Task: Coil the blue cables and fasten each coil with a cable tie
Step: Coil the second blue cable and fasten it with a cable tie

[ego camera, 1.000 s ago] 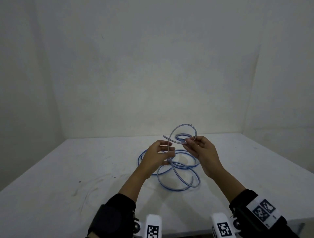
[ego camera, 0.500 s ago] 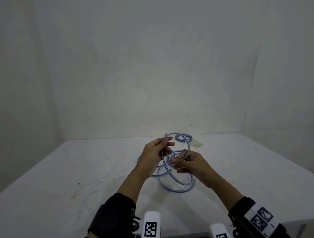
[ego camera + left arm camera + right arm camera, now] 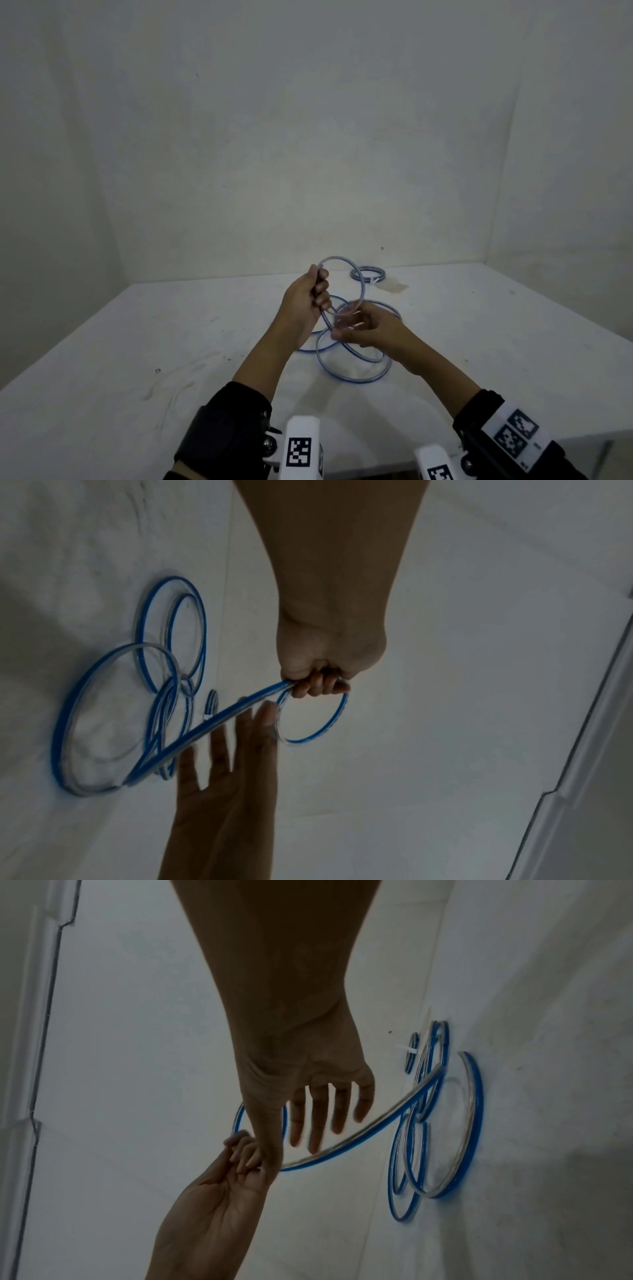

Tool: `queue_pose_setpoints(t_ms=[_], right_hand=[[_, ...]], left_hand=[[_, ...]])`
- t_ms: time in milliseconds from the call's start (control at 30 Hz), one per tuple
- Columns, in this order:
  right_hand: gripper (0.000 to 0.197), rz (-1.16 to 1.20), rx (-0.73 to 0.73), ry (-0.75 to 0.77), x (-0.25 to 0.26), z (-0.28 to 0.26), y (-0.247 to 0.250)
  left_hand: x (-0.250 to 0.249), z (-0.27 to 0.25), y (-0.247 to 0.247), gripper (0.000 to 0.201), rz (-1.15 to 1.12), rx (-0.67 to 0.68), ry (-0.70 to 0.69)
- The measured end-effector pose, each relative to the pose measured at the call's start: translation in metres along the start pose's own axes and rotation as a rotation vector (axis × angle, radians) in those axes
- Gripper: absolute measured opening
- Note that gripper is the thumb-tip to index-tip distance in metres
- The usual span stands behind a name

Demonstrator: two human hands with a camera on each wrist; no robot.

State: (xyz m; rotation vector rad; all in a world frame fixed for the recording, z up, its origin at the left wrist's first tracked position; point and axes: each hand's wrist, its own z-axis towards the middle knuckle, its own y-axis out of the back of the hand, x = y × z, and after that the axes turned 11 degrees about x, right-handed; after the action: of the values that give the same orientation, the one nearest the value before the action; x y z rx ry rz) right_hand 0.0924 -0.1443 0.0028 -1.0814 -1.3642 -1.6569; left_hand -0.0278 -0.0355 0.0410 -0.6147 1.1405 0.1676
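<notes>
A loose blue cable [image 3: 352, 377] sprawls in several loops on the white table [image 3: 171, 342]. My left hand [image 3: 306, 298] is lifted above it and grips the cable in a fist, holding up one small loop [image 3: 313, 718]. From that fist [image 3: 318, 683] a strand [image 3: 359, 1139] runs down to the loops on the table. My right hand [image 3: 370, 330] is just right of the left, fingers [image 3: 325, 1115] straight and spread beside the strand, gripping nothing. A second blue cable [image 3: 368, 274] lies coiled at the back with a white tie [image 3: 409, 1050] on it.
Walls enclose the table at the back, left and right. A brownish stain [image 3: 394, 287] marks the table beside the tied coil. Bare tabletop extends to the left and right of the cable. The table's front edge [image 3: 582, 440] is at the lower right.
My right hand came down from the top of the loop and opened its fingers. My left hand rose a little and now holds the raised loop alone.
</notes>
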Motion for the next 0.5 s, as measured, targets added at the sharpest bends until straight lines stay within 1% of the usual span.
queue_pose_setpoints(t_ms=[67,133,167,200,233,267,300,367,400,433,500], right_hand=[[0.045,-0.163,0.096,-0.069,-0.009,-0.001,0.005],[0.049,-0.356,0.144,-0.135,-0.023,0.0,0.008],[0.052,-0.432,0.11,-0.169,-0.03,0.003,0.008],[0.054,-0.492,0.032,-0.188,-0.036,0.006,0.009],[0.054,-0.51,-0.055,-0.193,-0.041,0.008,0.01],[0.053,-0.464,-0.115,-0.203,-0.042,0.008,0.011],[0.051,-0.368,-0.109,-0.235,-0.04,0.008,0.012],[0.047,-0.241,0.05,-0.343,-0.039,0.007,0.014],[0.043,-0.245,0.082,-0.387,-0.04,0.008,0.014],[0.037,-0.291,0.068,-0.39,-0.044,0.01,0.014],[0.024,-0.444,-0.04,-0.306,-0.051,0.015,0.014]], left_hand=[[-0.005,0.002,0.005,0.034,-0.039,-0.014,-0.031],[-0.009,0.003,0.011,0.033,-0.078,-0.002,-0.053],[-0.01,0.003,0.013,0.033,-0.083,0.01,-0.063],[-0.012,0.003,0.014,0.033,-0.077,0.02,-0.074],[-0.013,0.002,0.015,0.032,-0.071,0.03,-0.084],[-0.014,0.002,0.016,0.032,-0.07,0.042,-0.092],[-0.015,0.001,0.016,0.032,-0.067,0.055,-0.097],[-0.016,-0.001,0.016,0.033,-0.036,0.085,-0.098],[-0.017,-0.002,0.016,0.033,-0.017,0.098,-0.093],[-0.018,-0.003,0.015,0.033,-0.001,0.107,-0.085],[-0.02,-0.005,0.015,0.032,0.023,0.115,-0.065]])
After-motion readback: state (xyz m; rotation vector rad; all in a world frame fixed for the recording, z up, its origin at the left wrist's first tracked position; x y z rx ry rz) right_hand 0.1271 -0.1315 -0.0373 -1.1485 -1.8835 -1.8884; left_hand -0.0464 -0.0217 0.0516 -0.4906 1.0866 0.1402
